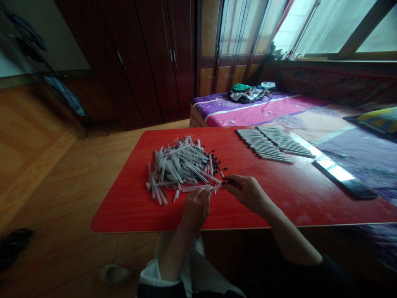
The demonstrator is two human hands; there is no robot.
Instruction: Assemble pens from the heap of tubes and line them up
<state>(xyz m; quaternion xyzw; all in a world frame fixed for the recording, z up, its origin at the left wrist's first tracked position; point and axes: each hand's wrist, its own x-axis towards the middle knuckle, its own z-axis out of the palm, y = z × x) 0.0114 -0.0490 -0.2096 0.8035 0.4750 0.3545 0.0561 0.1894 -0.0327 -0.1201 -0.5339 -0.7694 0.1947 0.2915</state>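
A slim whitish tube (217,187), much like a pen barrel, spans the gap between my two hands just in front of the pile. My left hand (197,206) pinches its left part, with the fingers closed. At the tube's right end, thumb and fingers of my right hand (246,192) close on a small black cap (223,183); whether it is seated on the tube I cannot tell. Behind my hands lies a loose heap of similar tubes (180,161). Several small black pieces (216,165) are scattered along its right side.
Two neat rows of capped tubes (263,145) lie at the back right of the red table (124,198). A dark phone (344,178) rests near the right edge. Beyond stands a bed (242,111) with folded clothes (248,93), beside dark wardrobes (155,62).
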